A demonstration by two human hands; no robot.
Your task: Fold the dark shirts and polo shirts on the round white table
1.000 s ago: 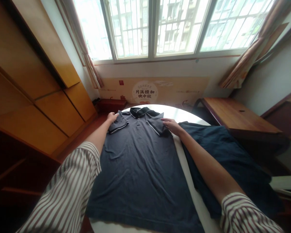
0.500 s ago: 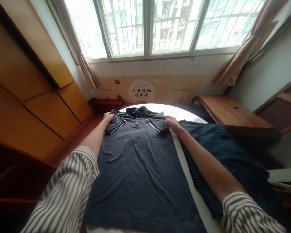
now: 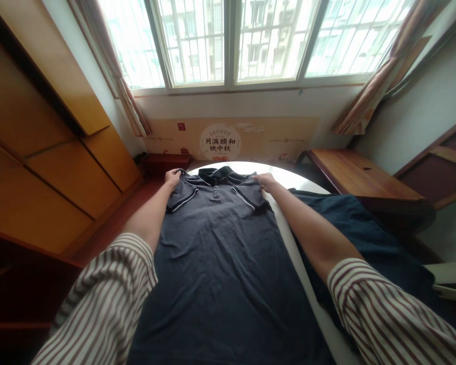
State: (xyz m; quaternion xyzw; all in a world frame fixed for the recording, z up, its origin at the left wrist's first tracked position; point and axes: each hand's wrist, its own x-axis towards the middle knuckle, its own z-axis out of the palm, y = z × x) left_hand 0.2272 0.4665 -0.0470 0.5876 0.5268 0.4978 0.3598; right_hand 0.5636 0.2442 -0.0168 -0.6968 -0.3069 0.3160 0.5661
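A dark grey polo shirt [image 3: 216,253] lies front side up over a white table [image 3: 285,175], its black collar toward the window. Both short sleeves, edged with white piping, are folded inward over the chest. At the left shoulder edge, my left hand [image 3: 173,177] is closed on the cloth. My right hand [image 3: 266,181] pinches the opposite shoulder, fingers pressed together on the fabric. The shirt's lower end runs out of the picture at the bottom.
Dark blue folded cloth [image 3: 334,218] lies on the table's right side. A wooden bench-like table [image 3: 368,175] stands beyond it at the right. Orange-brown cabinets [image 3: 61,172] line the left, and a barred window [image 3: 268,40] is ahead.
My right hand has shifted slightly inward and closed on the shoulder cloth, where its fingers were looser before. My left hand keeps its grip, a little higher up. The view has moved slightly.
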